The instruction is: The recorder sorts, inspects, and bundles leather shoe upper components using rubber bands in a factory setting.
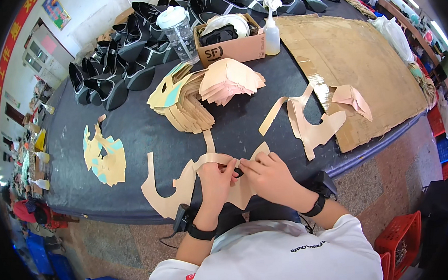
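Beige cut-out piece (240,194) lies at the near edge of the dark table (243,126), between the two hands; the left hand (215,182) pinches its upper part with thumb and fingers; the right hand (270,174) meets it there with fingers bent, though I cannot tell whether they grip; another curved beige piece (172,201) lies just beside the left hand; beyond stand stacked pieces (181,104) and a cardboard box (239,51).
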A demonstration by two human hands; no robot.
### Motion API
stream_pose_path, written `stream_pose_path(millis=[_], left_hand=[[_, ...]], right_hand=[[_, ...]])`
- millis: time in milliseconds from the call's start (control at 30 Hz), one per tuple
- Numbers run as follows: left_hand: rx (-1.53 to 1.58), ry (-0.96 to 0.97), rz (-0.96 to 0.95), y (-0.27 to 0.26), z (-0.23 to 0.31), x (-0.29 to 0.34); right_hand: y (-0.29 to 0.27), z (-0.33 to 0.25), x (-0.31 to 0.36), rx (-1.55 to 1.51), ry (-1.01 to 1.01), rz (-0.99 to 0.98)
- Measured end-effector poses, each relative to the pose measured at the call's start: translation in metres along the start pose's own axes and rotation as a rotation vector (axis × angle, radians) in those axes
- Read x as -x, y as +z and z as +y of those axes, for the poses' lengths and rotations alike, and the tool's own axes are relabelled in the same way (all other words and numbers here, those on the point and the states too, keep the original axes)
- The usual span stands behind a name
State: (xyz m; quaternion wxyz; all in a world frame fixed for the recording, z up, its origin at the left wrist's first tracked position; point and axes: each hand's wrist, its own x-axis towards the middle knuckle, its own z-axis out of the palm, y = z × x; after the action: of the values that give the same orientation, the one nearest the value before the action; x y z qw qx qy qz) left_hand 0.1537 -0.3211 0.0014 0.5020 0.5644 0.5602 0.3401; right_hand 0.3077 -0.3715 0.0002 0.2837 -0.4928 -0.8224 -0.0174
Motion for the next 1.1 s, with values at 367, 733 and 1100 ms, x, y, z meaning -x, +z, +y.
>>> stream_pose_path(millis=[367, 733, 1100], left_hand=[[0.123, 0.212, 0.32, -0.068, -0.012, -0.024], [-0.097, 0.487, 0.131, -0.034, 0.023, 0.028], [0.231, 0.517, -0.222, -0.039, 0.029, 0.035]], right_hand=[[-0.014, 0.004, -0.02, -0.102, -0.053, -0.301], [-0.019, 0.125, -0.045, 0.459, 0.293, 0.06], [-0.081, -0.028, -0.057, -0.579, 0.049, -0.238]])
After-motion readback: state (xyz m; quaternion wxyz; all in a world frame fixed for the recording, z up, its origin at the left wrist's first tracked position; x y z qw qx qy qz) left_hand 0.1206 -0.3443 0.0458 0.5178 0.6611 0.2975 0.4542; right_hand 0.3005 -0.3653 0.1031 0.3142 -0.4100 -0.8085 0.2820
